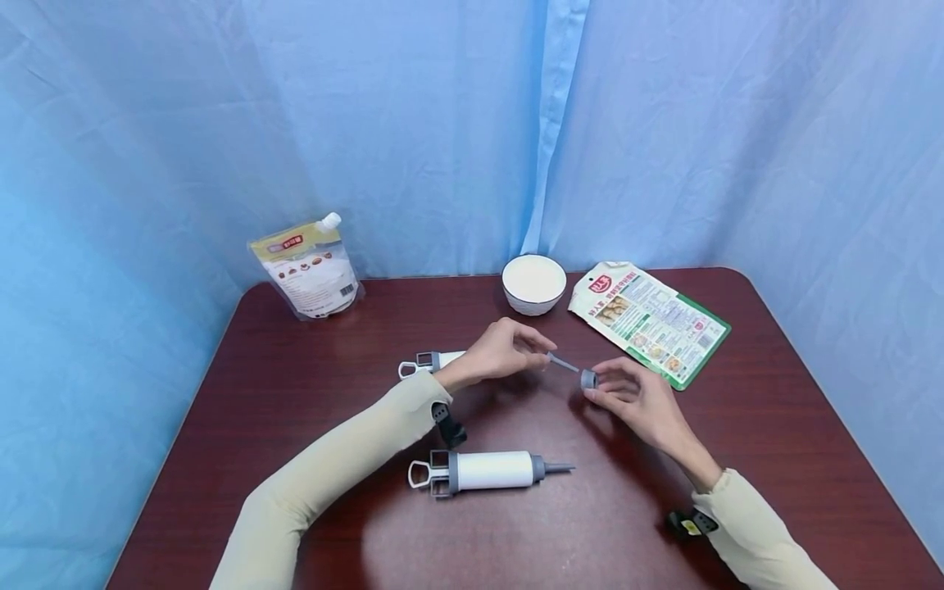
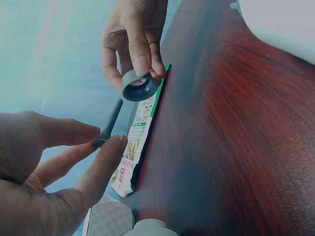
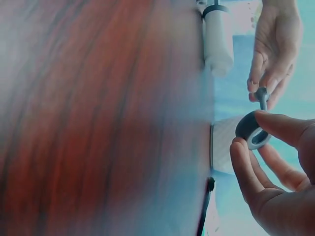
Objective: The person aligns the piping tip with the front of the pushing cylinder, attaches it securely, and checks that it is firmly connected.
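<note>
The left hand (image 1: 509, 351) has a narrow grip, thumb and fingers pinching the broader end of a slim, tapered dark-grey nozzle (image 1: 564, 362), whose thin end points toward the right hand (image 1: 637, 401). That hand's grip holds a short, hollow grey ring-shaped cap (image 1: 587, 379) between thumb and fingers. Nozzle and cap are just beside each other above the dark reddish-brown wooden table (image 1: 295, 393). Nearer the person lies a white cylindrical syringe with grey end fittings and a looped handle (image 1: 494, 470); a second white tube with a grey frame (image 1: 448, 359) is partly hidden by the left wrist. Beyond the hands are a small white bowl (image 1: 533, 306), a flat green-and-white printed packet (image 1: 652, 324) and, farther left, a yellow-and-white spouted pouch (image 1: 310, 270).
</note>
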A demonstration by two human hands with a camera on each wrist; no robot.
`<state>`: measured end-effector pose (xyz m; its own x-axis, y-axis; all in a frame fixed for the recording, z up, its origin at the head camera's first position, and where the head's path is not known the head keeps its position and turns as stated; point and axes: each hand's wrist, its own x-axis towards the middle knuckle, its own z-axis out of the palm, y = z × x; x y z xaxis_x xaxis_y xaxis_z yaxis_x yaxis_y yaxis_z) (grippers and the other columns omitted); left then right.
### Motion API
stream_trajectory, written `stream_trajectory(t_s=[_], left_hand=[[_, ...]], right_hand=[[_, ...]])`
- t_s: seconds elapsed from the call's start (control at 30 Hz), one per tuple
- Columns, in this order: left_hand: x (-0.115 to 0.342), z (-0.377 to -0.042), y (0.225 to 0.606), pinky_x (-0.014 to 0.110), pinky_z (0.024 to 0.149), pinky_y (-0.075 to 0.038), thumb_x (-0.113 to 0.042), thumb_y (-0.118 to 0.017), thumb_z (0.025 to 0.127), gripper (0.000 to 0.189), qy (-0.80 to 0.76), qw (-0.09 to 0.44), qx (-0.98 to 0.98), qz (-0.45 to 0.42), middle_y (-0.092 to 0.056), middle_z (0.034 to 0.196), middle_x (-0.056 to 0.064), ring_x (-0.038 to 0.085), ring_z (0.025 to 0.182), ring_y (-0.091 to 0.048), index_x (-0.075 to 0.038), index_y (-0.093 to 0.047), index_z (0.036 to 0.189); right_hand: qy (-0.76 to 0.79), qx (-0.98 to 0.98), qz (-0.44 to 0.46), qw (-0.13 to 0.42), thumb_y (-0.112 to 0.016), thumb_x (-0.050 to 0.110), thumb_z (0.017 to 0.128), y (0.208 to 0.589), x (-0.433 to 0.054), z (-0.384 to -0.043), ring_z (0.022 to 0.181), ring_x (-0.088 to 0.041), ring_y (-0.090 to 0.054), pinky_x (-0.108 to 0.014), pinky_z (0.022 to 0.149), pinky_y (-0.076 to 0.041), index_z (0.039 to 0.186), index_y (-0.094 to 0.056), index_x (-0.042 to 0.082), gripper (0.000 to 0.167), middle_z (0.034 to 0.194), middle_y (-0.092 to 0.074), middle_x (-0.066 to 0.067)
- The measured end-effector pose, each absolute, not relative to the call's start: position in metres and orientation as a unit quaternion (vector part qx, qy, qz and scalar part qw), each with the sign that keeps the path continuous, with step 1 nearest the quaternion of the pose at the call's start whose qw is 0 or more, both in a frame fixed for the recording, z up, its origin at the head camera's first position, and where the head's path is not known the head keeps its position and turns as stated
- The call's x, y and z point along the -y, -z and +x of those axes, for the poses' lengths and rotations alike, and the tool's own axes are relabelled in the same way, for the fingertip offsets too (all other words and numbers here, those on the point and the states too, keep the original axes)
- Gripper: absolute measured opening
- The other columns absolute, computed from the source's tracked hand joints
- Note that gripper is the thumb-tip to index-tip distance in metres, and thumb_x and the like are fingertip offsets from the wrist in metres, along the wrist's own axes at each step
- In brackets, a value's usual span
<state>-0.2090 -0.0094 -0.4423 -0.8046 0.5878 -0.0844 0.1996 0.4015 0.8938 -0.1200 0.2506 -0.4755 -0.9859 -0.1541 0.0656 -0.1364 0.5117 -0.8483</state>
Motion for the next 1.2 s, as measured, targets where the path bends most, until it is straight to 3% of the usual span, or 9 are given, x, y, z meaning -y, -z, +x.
stream_trajectory(t_s=[0.3, 0.53, 0.7, 0.83, 1.03, 1.2], left_hand=[[0.018, -0.2, 0.445, 0.022, 0.076, -0.057, -0.014, -0.078, 0.094, 0.023, -0.523, 0.233, -0.789, 0.222, -0.082, 0.1, 0.011, 0.03, 0.098, -0.078, -0.012, -0.08, 0.116], [0.023, -0.192, 0.444, 0.044, 0.09, -0.06, -0.013, -0.076, 0.095, 0.025, -0.566, 0.256, -0.754, 0.216, -0.08, 0.101, 0.02, 0.041, 0.102, -0.076, -0.008, -0.078, 0.12], [0.024, -0.187, 0.444, 0.054, 0.095, -0.057, -0.012, -0.076, 0.095, 0.027, -0.582, 0.258, -0.739, 0.218, -0.08, 0.099, 0.019, 0.043, 0.104, -0.075, -0.006, -0.077, 0.121], [0.024, -0.185, 0.445, 0.049, 0.091, -0.059, -0.012, -0.076, 0.094, 0.026, -0.593, 0.258, -0.733, 0.211, -0.081, 0.099, 0.017, 0.039, 0.102, -0.076, -0.005, -0.075, 0.12], [0.021, -0.18, 0.447, 0.052, 0.094, -0.058, -0.012, -0.078, 0.094, 0.029, -0.596, 0.259, -0.732, 0.205, -0.081, 0.098, 0.016, 0.039, 0.103, -0.076, 0.001, -0.073, 0.119], [0.019, -0.176, 0.446, 0.036, 0.088, -0.06, -0.012, -0.079, 0.092, 0.025, -0.609, 0.262, -0.724, 0.189, -0.081, 0.1, 0.016, 0.02, 0.093, -0.078, -0.004, -0.077, 0.116]], right_hand=[[0.535, -0.84, -0.084, 0.02, -0.08, 0.018, 0.093, 0.475, -0.243, -0.117, 0.094, -0.002, -0.075, -0.018, 0.079, -0.057, 0.122, -0.067, 0.007, 0.033, 0.114, -0.073, -0.017], [0.562, -0.822, -0.098, 0.011, -0.08, 0.015, 0.093, 0.476, -0.236, -0.115, 0.096, -0.009, -0.077, -0.019, 0.083, -0.058, 0.122, -0.067, 0.006, 0.033, 0.114, -0.072, -0.015], [0.567, -0.816, -0.109, 0.006, -0.08, 0.014, 0.093, 0.476, -0.231, -0.114, 0.097, -0.012, -0.077, -0.018, 0.086, -0.058, 0.122, -0.067, 0.006, 0.033, 0.113, -0.073, -0.014], [0.574, -0.811, -0.113, 0.003, -0.079, 0.012, 0.093, 0.475, -0.228, -0.114, 0.098, -0.012, -0.076, -0.019, 0.086, -0.058, 0.122, -0.067, 0.005, 0.032, 0.113, -0.073, -0.015], [0.573, -0.812, -0.111, 0.004, -0.08, 0.013, 0.093, 0.472, -0.223, -0.114, 0.098, -0.007, -0.074, -0.018, 0.089, -0.057, 0.122, -0.067, 0.006, 0.033, 0.114, -0.073, -0.016], [0.57, -0.814, -0.11, 0.004, -0.08, 0.014, 0.093, 0.47, -0.219, -0.114, 0.099, -0.004, -0.073, -0.018, 0.09, -0.057, 0.123, -0.067, 0.007, 0.033, 0.116, -0.074, -0.017]])
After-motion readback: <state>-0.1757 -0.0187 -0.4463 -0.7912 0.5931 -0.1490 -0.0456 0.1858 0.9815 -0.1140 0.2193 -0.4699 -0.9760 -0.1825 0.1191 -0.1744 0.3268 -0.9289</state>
